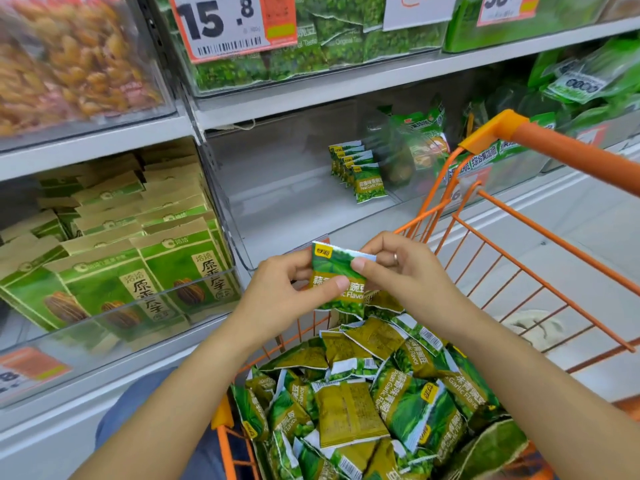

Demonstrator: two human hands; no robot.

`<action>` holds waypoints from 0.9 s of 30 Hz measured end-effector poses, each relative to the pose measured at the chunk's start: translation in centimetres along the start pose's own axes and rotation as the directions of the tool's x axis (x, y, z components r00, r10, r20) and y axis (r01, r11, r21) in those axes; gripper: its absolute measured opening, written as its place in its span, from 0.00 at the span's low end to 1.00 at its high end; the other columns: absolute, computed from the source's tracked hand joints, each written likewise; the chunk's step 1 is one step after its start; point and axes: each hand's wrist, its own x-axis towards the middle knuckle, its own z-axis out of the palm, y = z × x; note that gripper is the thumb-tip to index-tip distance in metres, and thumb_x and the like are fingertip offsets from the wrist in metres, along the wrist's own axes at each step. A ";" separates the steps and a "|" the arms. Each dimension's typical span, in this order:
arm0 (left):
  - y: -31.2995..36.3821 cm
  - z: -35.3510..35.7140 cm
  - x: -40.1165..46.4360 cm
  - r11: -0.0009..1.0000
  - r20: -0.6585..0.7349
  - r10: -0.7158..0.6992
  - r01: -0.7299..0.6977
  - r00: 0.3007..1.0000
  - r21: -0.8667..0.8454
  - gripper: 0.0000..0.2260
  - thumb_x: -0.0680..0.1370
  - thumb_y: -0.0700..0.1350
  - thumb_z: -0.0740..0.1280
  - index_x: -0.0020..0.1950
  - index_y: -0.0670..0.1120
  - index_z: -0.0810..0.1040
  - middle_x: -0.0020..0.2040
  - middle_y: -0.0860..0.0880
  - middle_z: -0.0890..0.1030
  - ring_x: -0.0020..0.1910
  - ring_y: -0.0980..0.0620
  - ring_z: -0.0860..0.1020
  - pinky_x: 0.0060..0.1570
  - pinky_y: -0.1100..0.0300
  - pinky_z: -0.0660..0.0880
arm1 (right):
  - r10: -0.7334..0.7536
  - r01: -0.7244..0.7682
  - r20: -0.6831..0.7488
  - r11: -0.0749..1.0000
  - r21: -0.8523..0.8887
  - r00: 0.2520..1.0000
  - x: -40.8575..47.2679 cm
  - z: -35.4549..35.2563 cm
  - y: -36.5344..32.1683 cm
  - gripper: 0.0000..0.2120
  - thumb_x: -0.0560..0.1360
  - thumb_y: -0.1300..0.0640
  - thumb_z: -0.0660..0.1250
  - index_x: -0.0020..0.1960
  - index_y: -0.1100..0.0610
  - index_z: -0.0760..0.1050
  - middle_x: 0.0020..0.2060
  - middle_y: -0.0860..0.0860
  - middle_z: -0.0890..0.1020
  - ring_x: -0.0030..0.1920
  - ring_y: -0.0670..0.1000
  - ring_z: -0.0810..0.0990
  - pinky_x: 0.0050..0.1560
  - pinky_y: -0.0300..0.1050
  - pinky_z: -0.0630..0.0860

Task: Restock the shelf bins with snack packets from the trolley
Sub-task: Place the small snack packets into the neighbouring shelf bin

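Observation:
Both hands hold one green garlic-flavour pea packet [337,271] upright above the trolley. My left hand [291,289] pinches its lower left side with thumb and fingers. My right hand [394,268] pinches its upper right edge. Below them the orange trolley [540,278] holds a heap of several more green packets [374,400]. In the clear shelf bin [277,202] straight ahead, a short row of the same packets [360,174] stands upright at the back right; most of the bin floor is bare.
Left of the bin, another clear bin holds boxes of sunflower seeds [138,271]. The shelf above carries green pea packs behind a 15.8 price tag [221,26]. The trolley's orange handle [554,147] crosses at the right, in front of more green bags.

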 end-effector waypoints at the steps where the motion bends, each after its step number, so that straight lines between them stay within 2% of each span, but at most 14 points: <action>1: 0.0 0.0 0.0 1.000 -0.012 -0.005 0.005 1.000 -0.019 0.12 0.71 0.52 0.73 0.54 0.54 0.81 0.46 0.55 0.85 0.48 0.55 0.83 0.54 0.56 0.78 | 0.007 -0.007 0.014 1.000 0.012 1.000 0.0 0.0 -0.1 0.05 0.74 0.61 0.68 0.47 0.61 0.74 0.28 0.45 0.80 0.32 0.45 0.80 0.40 0.39 0.78; 4: 0.3 -0.1 0.1 0.998 -0.041 -0.016 0.013 0.999 -0.066 0.12 0.70 0.50 0.71 0.53 0.52 0.81 0.47 0.55 0.85 0.48 0.56 0.83 0.52 0.59 0.78 | 0.043 -0.043 0.091 0.999 -0.010 0.995 0.0 0.0 -0.4 0.04 0.68 0.54 0.72 0.41 0.50 0.78 0.25 0.44 0.78 0.32 0.43 0.78 0.42 0.44 0.78; 6: 0.3 -0.2 0.1 0.998 -0.035 -0.016 0.014 0.999 -0.064 0.12 0.70 0.50 0.71 0.53 0.52 0.81 0.48 0.55 0.85 0.49 0.56 0.83 0.53 0.59 0.78 | 0.047 -0.042 0.086 0.997 -0.064 0.995 -0.1 -0.1 -0.4 0.08 0.65 0.50 0.74 0.34 0.51 0.76 0.27 0.49 0.79 0.32 0.46 0.77 0.39 0.44 0.72; 8: 0.1 -0.2 0.1 0.999 -0.020 -0.010 0.009 1.000 -0.050 0.12 0.72 0.52 0.72 0.53 0.53 0.81 0.49 0.55 0.85 0.50 0.55 0.83 0.55 0.56 0.78 | 0.047 -0.044 0.044 0.997 -0.069 0.998 -0.1 -0.3 -0.1 0.15 0.63 0.47 0.74 0.33 0.56 0.73 0.29 0.61 0.78 0.32 0.50 0.74 0.37 0.45 0.67; 9: 0.1 -0.2 0.0 0.999 -0.007 0.004 -0.005 1.000 -0.032 0.12 0.72 0.54 0.73 0.54 0.53 0.82 0.49 0.55 0.85 0.50 0.55 0.83 0.55 0.56 0.78 | 0.047 -0.044 0.039 0.997 -0.065 0.998 -0.1 -0.5 0.1 0.15 0.63 0.47 0.74 0.33 0.56 0.73 0.29 0.61 0.78 0.32 0.50 0.73 0.36 0.44 0.66; 13: 0.3 -0.3 0.5 0.996 -0.020 0.049 -0.047 0.999 0.071 0.14 0.70 0.60 0.70 0.52 0.58 0.84 0.47 0.52 0.85 0.47 0.56 0.82 0.50 0.55 0.77 | 0.067 -0.049 0.103 0.984 -0.169 0.992 0.2 -1.4 -0.2 0.13 0.69 0.47 0.72 0.33 0.54 0.73 0.28 0.52 0.78 0.29 0.46 0.73 0.33 0.38 0.67; 16: 2.0 -0.8 2.4 0.998 -0.178 0.041 -0.033 0.983 0.045 0.11 0.69 0.59 0.72 0.47 0.57 0.84 0.42 0.42 0.83 0.39 0.50 0.79 0.41 0.52 0.75 | 0.006 -0.005 0.000 0.970 -0.243 1.000 1.5 -2.7 -1.5 0.16 0.73 0.40 0.63 0.44 0.52 0.80 0.39 0.46 0.84 0.42 0.43 0.82 0.47 0.41 0.75; 17: 2.7 -0.9 3.4 1.000 -0.245 0.023 -0.025 0.969 -0.005 0.07 0.71 0.55 0.73 0.46 0.55 0.84 0.42 0.44 0.84 0.40 0.52 0.81 0.41 0.55 0.76 | -0.048 0.018 -0.082 0.944 -0.331 0.995 2.4 -3.3 -1.7 0.19 0.76 0.39 0.60 0.49 0.52 0.81 0.43 0.45 0.84 0.47 0.43 0.81 0.50 0.42 0.75; 18: 3.1 -0.9 4.6 0.998 -0.302 0.004 -0.021 0.953 -0.051 0.04 0.73 0.50 0.73 0.45 0.53 0.83 0.42 0.48 0.85 0.40 0.57 0.81 0.39 0.63 0.75 | -0.125 0.043 -0.141 0.877 -0.479 0.982 3.5 -3.8 -1.5 0.21 0.79 0.40 0.56 0.52 0.53 0.81 0.47 0.46 0.84 0.51 0.45 0.80 0.51 0.44 0.73; 19: 3.4 -0.9 6.0 0.997 -0.340 -0.008 -0.018 0.940 -0.072 0.02 0.74 0.46 0.72 0.47 0.51 0.82 0.42 0.51 0.85 0.38 0.61 0.81 0.37 0.69 0.72 | -0.206 0.061 -0.152 0.763 -0.644 0.967 4.5 -4.2 -1.0 0.23 0.80 0.40 0.53 0.55 0.54 0.80 0.50 0.48 0.83 0.54 0.49 0.78 0.53 0.46 0.71; 20: 3.5 -0.8 7.4 0.997 -0.359 -0.021 -0.008 0.933 -0.079 0.03 0.75 0.44 0.71 0.48 0.50 0.81 0.42 0.54 0.84 0.36 0.64 0.79 0.34 0.71 0.71 | -0.267 0.079 -0.117 0.625 -0.777 0.957 5.3 -4.5 -0.3 0.24 0.81 0.41 0.51 0.58 0.55 0.79 0.52 0.51 0.82 0.57 0.52 0.77 0.55 0.46 0.67; 22: 2.8 -0.4 10.6 0.997 -0.370 -0.060 0.036 0.927 -0.073 0.03 0.75 0.42 0.72 0.45 0.50 0.81 0.39 0.54 0.83 0.34 0.61 0.78 0.34 0.66 0.71 | -0.304 0.134 0.004 0.409 -0.902 0.953 6.3 -4.8 2.2 0.25 0.80 0.44 0.50 0.59 0.58 0.79 0.52 0.56 0.82 0.58 0.57 0.77 0.63 0.46 0.60; 24: 1.1 0.0 14.0 0.996 -0.369 -0.085 0.093 0.925 0.003 0.05 0.74 0.42 0.73 0.41 0.52 0.80 0.36 0.52 0.83 0.35 0.54 0.78 0.38 0.58 0.74 | -0.356 0.166 0.036 0.342 -0.925 0.934 6.6 -4.8 4.2 0.22 0.79 0.48 0.52 0.57 0.59 0.79 0.51 0.56 0.82 0.55 0.57 0.79 0.68 0.47 0.56; 27: -1.3 1.4 19.1 0.980 -0.357 -0.143 0.183 0.923 0.083 0.05 0.72 0.44 0.75 0.39 0.47 0.81 0.37 0.44 0.82 0.37 0.48 0.78 0.43 0.52 0.77 | -0.409 0.159 0.006 0.340 -0.927 0.912 6.8 -4.8 4.7 0.21 0.78 0.49 0.53 0.55 0.58 0.80 0.49 0.54 0.83 0.54 0.56 0.80 0.68 0.47 0.56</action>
